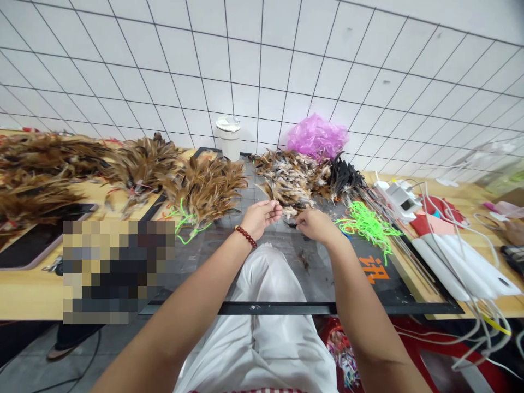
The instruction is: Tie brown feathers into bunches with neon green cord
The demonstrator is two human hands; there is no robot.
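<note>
My left hand [262, 215], with a dark red bead bracelet [245, 236] on the wrist, is pinched closed on brown feathers at the near edge of a loose pile of brown and speckled feathers [292, 177]. My right hand [315, 225] is close beside it, fingers curled shut on a small dark feather. Both hands hover over a dark glass-like mat [311, 273] on the wooden table. A tangle of neon green cords [368, 224] lies just right of my right hand. Black feathers [346, 177] sit behind it.
Bundles of brown feathers [204, 188] tied with green cord fill the left half of the table. A white lidded cup [229, 136] and a pink plastic bag [317, 136] stand by the tiled wall. White cables, a white device [399, 199] and thin metal rods lie at right. A tablet [36, 240] lies at left.
</note>
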